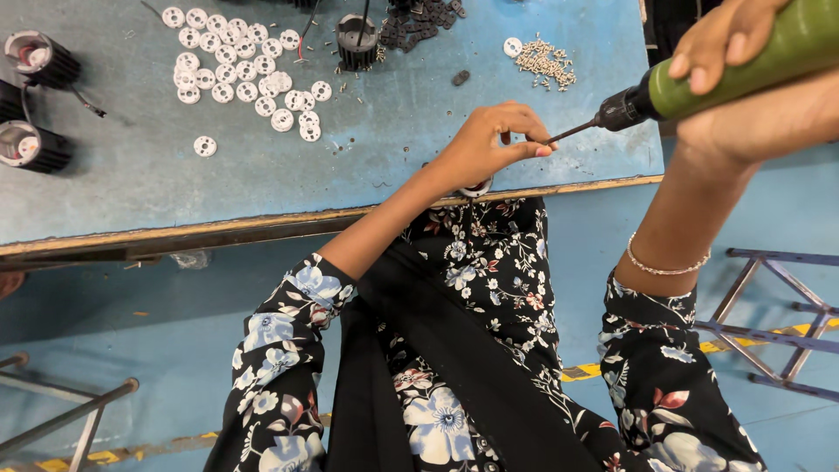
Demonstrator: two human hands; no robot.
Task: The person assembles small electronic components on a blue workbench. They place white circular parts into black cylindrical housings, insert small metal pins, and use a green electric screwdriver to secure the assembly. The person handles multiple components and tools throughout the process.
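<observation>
My right hand [743, 79] grips a green electric screwdriver [743, 61] with a black chuck, its thin bit pointing left. My left hand [489, 144] pinches the tip of that bit [568, 133] between thumb and fingers, likely with a small screw, too small to tell. Under my left hand a round black and white part [477, 188] peeks out at the table's front edge. A pile of small screws [544, 63] lies on the blue table [350, 166] just beyond my hands.
Many white round discs [240, 70] are spread at the back left. Black finned cylinders [39, 59] stand at the far left, another [356, 41] at the back centre beside small black pieces [419, 22]. Metal stool frames [769, 323] stand on the floor.
</observation>
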